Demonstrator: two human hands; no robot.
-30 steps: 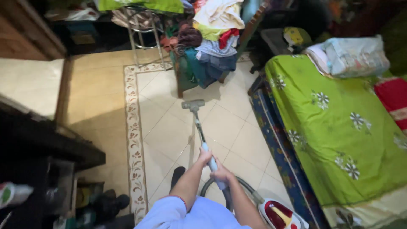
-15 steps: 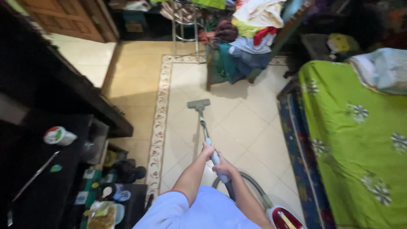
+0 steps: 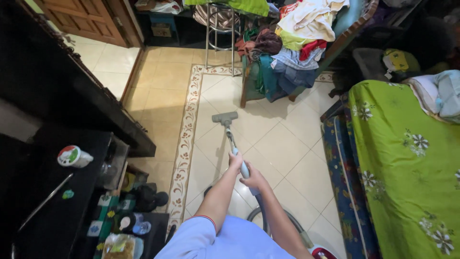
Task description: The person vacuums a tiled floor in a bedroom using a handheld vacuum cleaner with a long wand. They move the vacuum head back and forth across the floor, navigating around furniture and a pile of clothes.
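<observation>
Vacuum wand (image 3: 231,136) runs forward over the tiled floor (image 3: 282,144), its one grey floor head (image 3: 224,117) flat on a tile near the chair (image 3: 306,52) heaped with clothes. Both forearms reach straight ahead: left hand (image 3: 235,160) higher on the wand, right hand (image 3: 254,181) just behind, fingers of each wrapped around it. One hose (image 3: 273,218) curls back by the bed (image 3: 407,163).

Glossy tile, soft cloth, dark wood.
The cream glazed floor tiles (image 3: 282,144) shine smooth; the green flowered bedcover (image 3: 407,163) looks matt cloth; the grey vacuum wand (image 3: 233,144) seems plastic and metal; the brown panelled door (image 3: 84,19) is wood.
</observation>
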